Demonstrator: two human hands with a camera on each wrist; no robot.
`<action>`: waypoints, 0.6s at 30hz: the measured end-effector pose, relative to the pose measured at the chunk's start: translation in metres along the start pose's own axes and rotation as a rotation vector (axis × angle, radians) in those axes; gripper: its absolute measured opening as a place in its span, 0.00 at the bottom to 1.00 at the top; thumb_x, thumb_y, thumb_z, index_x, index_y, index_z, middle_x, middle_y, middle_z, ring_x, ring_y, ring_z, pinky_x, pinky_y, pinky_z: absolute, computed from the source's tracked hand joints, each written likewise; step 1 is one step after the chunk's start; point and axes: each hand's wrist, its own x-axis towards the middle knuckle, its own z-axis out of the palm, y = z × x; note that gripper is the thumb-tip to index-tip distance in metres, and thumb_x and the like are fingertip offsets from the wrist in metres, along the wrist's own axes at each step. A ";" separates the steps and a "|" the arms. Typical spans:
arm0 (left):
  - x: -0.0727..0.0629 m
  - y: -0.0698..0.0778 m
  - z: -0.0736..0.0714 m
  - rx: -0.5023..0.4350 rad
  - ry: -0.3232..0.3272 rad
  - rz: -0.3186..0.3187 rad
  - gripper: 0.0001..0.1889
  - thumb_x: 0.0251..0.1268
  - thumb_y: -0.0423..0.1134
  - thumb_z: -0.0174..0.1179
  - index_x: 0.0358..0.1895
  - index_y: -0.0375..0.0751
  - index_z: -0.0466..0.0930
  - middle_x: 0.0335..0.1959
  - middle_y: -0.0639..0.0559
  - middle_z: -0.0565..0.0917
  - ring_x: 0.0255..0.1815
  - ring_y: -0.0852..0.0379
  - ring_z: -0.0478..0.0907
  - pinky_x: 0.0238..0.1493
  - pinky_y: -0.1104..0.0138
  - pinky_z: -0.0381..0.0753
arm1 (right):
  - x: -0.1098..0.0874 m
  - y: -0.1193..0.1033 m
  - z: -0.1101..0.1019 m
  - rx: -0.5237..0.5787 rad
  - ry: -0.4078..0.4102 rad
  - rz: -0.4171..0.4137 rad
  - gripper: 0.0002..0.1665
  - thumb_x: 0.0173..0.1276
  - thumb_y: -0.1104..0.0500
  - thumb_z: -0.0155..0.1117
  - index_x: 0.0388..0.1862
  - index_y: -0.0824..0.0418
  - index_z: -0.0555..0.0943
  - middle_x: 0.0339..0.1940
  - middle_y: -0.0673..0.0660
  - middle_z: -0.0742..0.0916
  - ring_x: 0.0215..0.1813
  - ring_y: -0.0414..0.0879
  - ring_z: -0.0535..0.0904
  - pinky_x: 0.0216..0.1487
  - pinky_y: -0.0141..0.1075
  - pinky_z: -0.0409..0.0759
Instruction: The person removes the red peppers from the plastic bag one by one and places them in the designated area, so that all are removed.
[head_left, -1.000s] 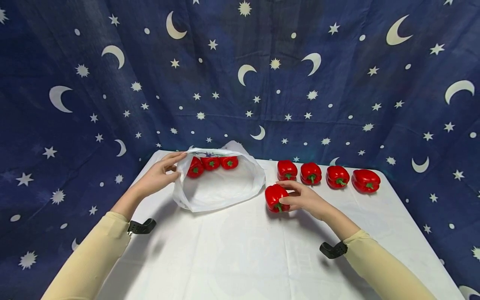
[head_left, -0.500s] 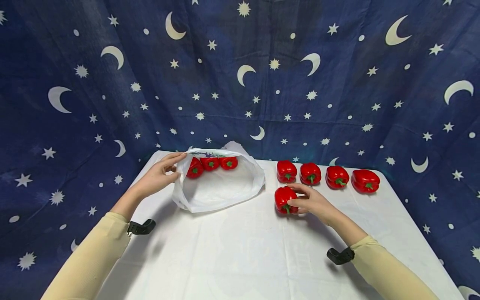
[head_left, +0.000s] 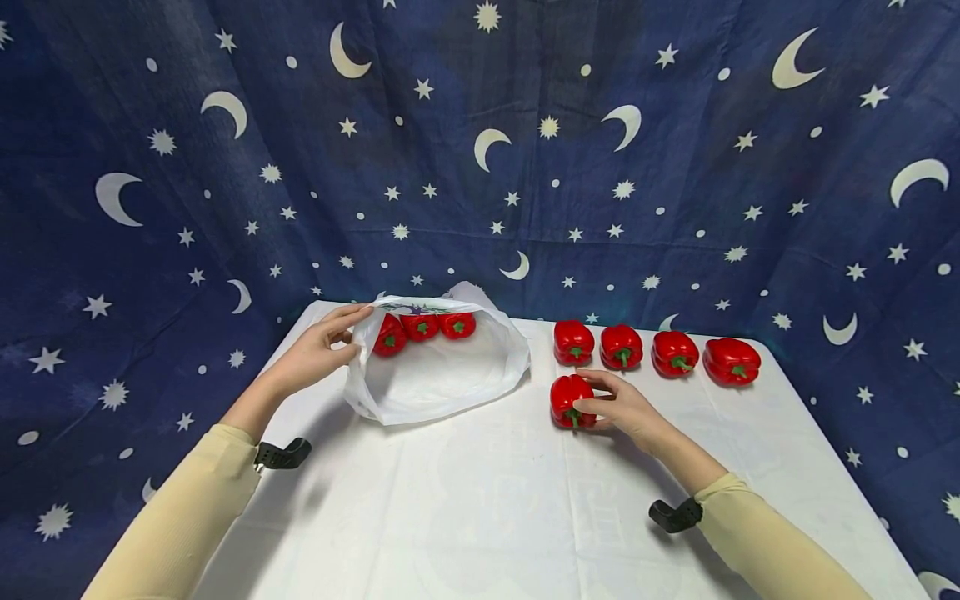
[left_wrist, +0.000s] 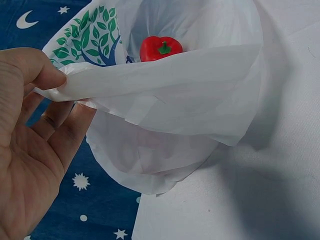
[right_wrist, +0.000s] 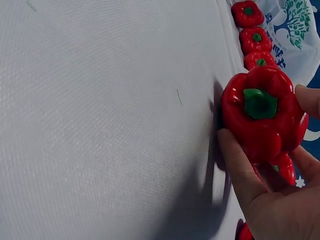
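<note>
My left hand (head_left: 318, 346) pinches the left edge of a white plastic bag (head_left: 431, 414) between thumb and fingers, and the bag's mouth gapes toward me. Three red bell peppers sit in the bag at its back left, among them one bell pepper (head_left: 457, 326). In the left wrist view, the bag's folded rim (left_wrist: 165, 85) hides most of what is inside. To the right of the bag, my right hand (head_left: 626, 410) holds another red bell pepper (head_left: 567, 398), its green stem (right_wrist: 260, 103) toward me. Whether this pepper touches the table I cannot tell.
Several more red bell peppers stand in a row at the back right, from the nearest-to-bag pepper (head_left: 573, 342) to the end pepper (head_left: 731, 362). A white cloth covers the table (head_left: 480, 517). Behind hangs a dark blue curtain (head_left: 450, 150) with moons and stars.
Over the first half second my right hand shifted right, away from the bag, with the bell pepper; since then it has hardly moved. My left hand and the bag stay put.
</note>
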 end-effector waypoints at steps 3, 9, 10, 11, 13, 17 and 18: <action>0.000 0.000 0.000 -0.002 0.000 0.006 0.32 0.71 0.25 0.55 0.78 0.41 0.65 0.78 0.49 0.62 0.61 0.43 0.73 0.60 0.72 0.69 | 0.001 0.001 0.001 -0.004 0.006 0.009 0.46 0.67 0.55 0.74 0.80 0.60 0.63 0.75 0.67 0.68 0.70 0.65 0.67 0.51 0.48 0.84; -0.001 0.000 0.000 0.005 -0.002 -0.005 0.32 0.72 0.27 0.55 0.79 0.42 0.64 0.79 0.49 0.61 0.63 0.43 0.72 0.65 0.59 0.69 | 0.001 0.002 0.001 -0.029 0.005 0.016 0.47 0.68 0.53 0.73 0.80 0.60 0.62 0.75 0.67 0.68 0.70 0.65 0.67 0.53 0.48 0.83; -0.001 0.000 0.000 -0.001 -0.002 -0.009 0.32 0.72 0.27 0.55 0.79 0.43 0.64 0.79 0.49 0.61 0.64 0.43 0.72 0.66 0.55 0.69 | 0.000 0.002 0.001 -0.036 0.003 0.016 0.47 0.68 0.52 0.73 0.81 0.60 0.62 0.75 0.67 0.68 0.70 0.65 0.67 0.54 0.48 0.83; -0.001 0.000 0.000 -0.003 -0.003 -0.011 0.32 0.72 0.27 0.55 0.79 0.43 0.64 0.79 0.49 0.61 0.64 0.43 0.72 0.67 0.52 0.68 | 0.000 0.002 0.001 -0.044 0.001 0.016 0.47 0.69 0.51 0.72 0.81 0.59 0.62 0.75 0.67 0.67 0.70 0.65 0.67 0.54 0.48 0.83; -0.001 0.000 -0.001 -0.004 -0.006 -0.014 0.32 0.72 0.27 0.55 0.79 0.43 0.64 0.79 0.48 0.60 0.65 0.42 0.71 0.67 0.48 0.67 | 0.000 0.002 0.000 -0.055 -0.003 0.014 0.47 0.69 0.50 0.72 0.81 0.59 0.62 0.75 0.67 0.67 0.71 0.65 0.67 0.55 0.49 0.82; -0.002 0.001 -0.001 -0.005 -0.005 -0.016 0.32 0.72 0.27 0.55 0.79 0.42 0.64 0.80 0.47 0.59 0.65 0.42 0.71 0.67 0.47 0.67 | 0.001 0.002 -0.001 -0.075 -0.008 0.016 0.48 0.68 0.49 0.73 0.81 0.59 0.62 0.75 0.67 0.68 0.71 0.65 0.66 0.55 0.48 0.82; -0.002 0.001 -0.001 -0.002 -0.005 -0.018 0.33 0.72 0.27 0.55 0.79 0.43 0.64 0.79 0.47 0.59 0.65 0.42 0.71 0.67 0.48 0.68 | 0.001 0.003 -0.001 -0.080 -0.006 0.020 0.48 0.68 0.48 0.73 0.80 0.58 0.62 0.74 0.67 0.68 0.71 0.64 0.66 0.55 0.48 0.82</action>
